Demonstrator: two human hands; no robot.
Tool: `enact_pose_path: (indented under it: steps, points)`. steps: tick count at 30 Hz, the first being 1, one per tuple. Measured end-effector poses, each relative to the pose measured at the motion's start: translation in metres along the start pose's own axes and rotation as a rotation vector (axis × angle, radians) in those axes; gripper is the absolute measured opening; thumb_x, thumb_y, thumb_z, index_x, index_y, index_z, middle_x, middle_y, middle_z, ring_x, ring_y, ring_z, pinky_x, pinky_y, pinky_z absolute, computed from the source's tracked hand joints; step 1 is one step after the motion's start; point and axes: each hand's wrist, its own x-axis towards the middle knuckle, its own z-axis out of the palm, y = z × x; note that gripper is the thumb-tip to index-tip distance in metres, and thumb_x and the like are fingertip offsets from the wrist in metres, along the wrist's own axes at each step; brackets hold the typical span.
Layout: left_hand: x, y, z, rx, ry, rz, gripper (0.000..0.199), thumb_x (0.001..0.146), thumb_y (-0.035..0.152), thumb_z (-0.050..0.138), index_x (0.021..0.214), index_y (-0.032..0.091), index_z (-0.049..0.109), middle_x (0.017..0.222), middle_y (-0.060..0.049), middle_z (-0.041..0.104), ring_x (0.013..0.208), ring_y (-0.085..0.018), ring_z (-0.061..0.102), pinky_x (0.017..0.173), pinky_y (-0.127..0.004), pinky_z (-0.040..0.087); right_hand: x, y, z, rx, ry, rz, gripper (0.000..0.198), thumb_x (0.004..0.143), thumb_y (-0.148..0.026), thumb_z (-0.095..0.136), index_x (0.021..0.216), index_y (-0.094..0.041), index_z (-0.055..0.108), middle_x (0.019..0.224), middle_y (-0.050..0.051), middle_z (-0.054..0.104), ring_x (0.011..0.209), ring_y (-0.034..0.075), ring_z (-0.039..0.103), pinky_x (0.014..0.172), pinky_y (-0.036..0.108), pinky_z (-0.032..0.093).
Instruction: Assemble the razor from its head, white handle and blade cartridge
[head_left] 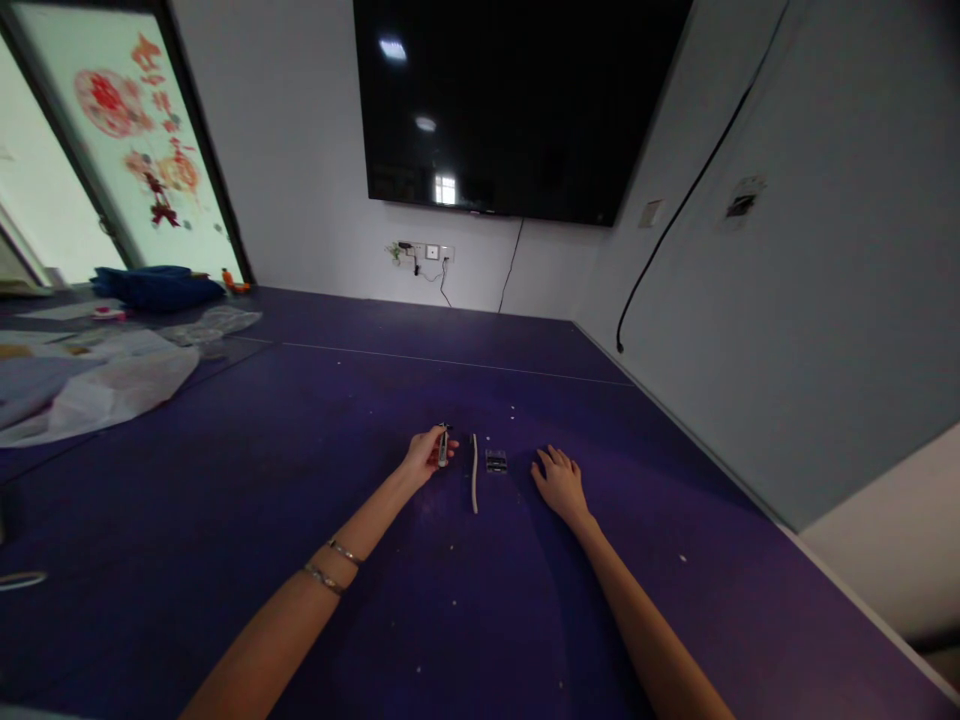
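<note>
Left hand (422, 456): one, closed on a small metal tool (443, 450), which is held upright between thumb and fingers; two bracelets (324, 578) on the same forearm. Right hand (561, 484): one, palm down on the purple table (337, 390), fingers loosely spread and slightly bent. The hands lie well apart.

Between them: one pale cord (475, 485), lying lengthwise, just beside the tool at its four o'clock; one small dark-and-clear case (496, 462), near the cord at its two o'clock. The right hand sits near the case, between its three and four o'clock.

Surroundings: plastic bag (142, 390), well apart at the left hand's nine-to-ten o'clock; blue cloth (157, 288), at the bag's twelve; television (517, 110), on the wall at the cord's twelve; black cable (675, 215), hanging at the right hand's one.
</note>
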Motion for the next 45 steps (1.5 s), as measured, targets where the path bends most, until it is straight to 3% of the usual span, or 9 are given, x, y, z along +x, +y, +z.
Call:
enact_pose_path:
  steps: [5, 12, 21, 45]
  points:
    - [-0.0007, 0.0018, 0.0029, -0.054, -0.078, -0.072, 0.019, 0.081, 0.025, 0.041, 0.065, 0.015, 0.045, 0.047, 0.004, 0.044, 0.031, -0.002, 0.031, 0.030, -0.013, 0.020, -0.0012, -0.0007, -0.0011, -0.009, 0.008, -0.004, 0.046, 0.087, -0.037, 0.033, 0.124, -0.015, 0.051, 0.133, 0.015, 0.045, 0.125, 0.027, 0.034, 0.101, 0.046, 0.021]
    - [0.0062, 0.0028, -0.0015, -0.017, -0.157, -0.220, 0.028, 0.086, 0.030, 0.031, 0.070, 0.014, 0.047, 0.043, 0.008, 0.029, 0.030, -0.003, 0.024, 0.030, -0.013, 0.016, -0.0016, -0.0010, -0.0027, -0.014, 0.001, -0.006, 0.046, 0.088, -0.037, 0.033, 0.124, -0.015, 0.051, 0.132, 0.015, 0.045, 0.125, 0.027, 0.034, 0.101, 0.045, 0.021]
    - [0.0045, -0.0003, 0.0009, 0.040, -0.146, -0.325, 0.040, 0.090, 0.045, 0.029, 0.060, 0.018, 0.032, 0.041, 0.009, 0.026, 0.029, -0.002, 0.022, 0.032, -0.013, 0.011, -0.0011, -0.0007, -0.0003, -0.010, 0.007, 0.006, 0.046, 0.088, -0.037, 0.033, 0.124, -0.015, 0.051, 0.133, 0.014, 0.045, 0.126, 0.026, 0.033, 0.101, 0.044, 0.020]
    - [0.0012, -0.0053, -0.0010, 0.082, -0.140, -0.323, 0.041, 0.089, 0.046, 0.033, 0.058, 0.020, 0.029, 0.039, 0.010, 0.026, 0.027, -0.001, 0.021, 0.032, -0.014, 0.009, -0.0020, -0.0029, -0.0045, -0.020, -0.007, 0.011, 0.046, 0.088, -0.037, 0.032, 0.125, -0.016, 0.050, 0.134, 0.014, 0.044, 0.126, 0.026, 0.032, 0.101, 0.044, 0.020]
